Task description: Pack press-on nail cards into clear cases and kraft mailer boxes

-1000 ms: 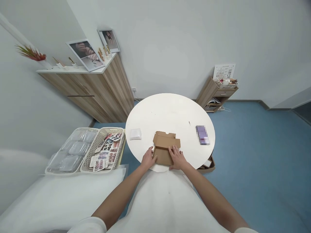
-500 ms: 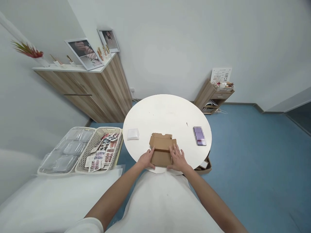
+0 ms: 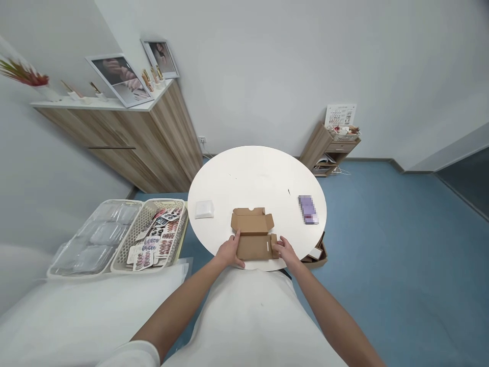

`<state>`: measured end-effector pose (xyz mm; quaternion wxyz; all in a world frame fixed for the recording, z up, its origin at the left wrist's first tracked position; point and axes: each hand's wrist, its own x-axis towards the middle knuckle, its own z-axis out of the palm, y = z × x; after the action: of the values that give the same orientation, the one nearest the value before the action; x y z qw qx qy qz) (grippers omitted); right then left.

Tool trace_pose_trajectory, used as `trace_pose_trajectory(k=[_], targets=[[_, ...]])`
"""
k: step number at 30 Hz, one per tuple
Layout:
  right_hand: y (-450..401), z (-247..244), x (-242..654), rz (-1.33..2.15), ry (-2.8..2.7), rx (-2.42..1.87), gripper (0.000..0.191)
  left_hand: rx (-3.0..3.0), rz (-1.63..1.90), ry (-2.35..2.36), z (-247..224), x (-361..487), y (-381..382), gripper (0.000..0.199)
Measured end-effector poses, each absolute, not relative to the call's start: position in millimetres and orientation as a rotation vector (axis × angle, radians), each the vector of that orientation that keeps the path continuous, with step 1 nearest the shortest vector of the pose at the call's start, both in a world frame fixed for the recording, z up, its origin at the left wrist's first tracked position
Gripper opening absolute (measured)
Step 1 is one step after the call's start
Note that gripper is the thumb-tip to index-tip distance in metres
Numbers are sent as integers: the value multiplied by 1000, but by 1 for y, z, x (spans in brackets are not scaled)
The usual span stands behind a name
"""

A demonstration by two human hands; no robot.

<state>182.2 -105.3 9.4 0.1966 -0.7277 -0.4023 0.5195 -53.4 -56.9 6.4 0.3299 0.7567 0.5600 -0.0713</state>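
Note:
A brown cardboard box [image 3: 252, 247] lies unfolded on the white oval table, near its front edge. Its lid panel [image 3: 250, 223] is spread out on the far side, with small flaps sticking out. At the box's left side, my left hand [image 3: 229, 252] grips the edge, one finger near the fold and the thumb at the near corner. My right hand [image 3: 286, 251] has its fingers curled on the raised right side flap [image 3: 274, 246]. Parts of the right fingers are hidden behind that flap.
On the table [image 3: 252, 168] are a small stack of clear packets [image 3: 204, 209], a blurred purple item [image 3: 307, 209] and a tiny dark object [image 3: 289, 192]. To the left stand a basket of nail sets [image 3: 132, 239] and a basket of clear cases [image 3: 103, 232]. An open carton [image 3: 319, 258] sits below right.
My right hand has shifted right, and the right side flap now stands up at its fingers. My left hand stays at the box's left edge. The whole view has swung slightly.

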Motion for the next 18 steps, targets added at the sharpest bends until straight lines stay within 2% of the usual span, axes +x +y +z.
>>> trace_pose_trajectory(k=[6, 12, 15, 18], targets=[[-108, 7, 177, 1431, -1218, -2015, 59, 1941, -163, 1462, 6, -44, -68, 128], [-117, -5, 175, 1119, -1498, -2282, 48, 1924, -141, 1418, 4, -34, -79, 127], [-121, -5, 181, 1070, -1584, -2386, 36, 1904, -132, 1428, 2, -31, -83, 126], [-121, -3, 185, 1042, -1712, -2398, 35, 1858, -133, 1447, 0, -29, -87, 127]])
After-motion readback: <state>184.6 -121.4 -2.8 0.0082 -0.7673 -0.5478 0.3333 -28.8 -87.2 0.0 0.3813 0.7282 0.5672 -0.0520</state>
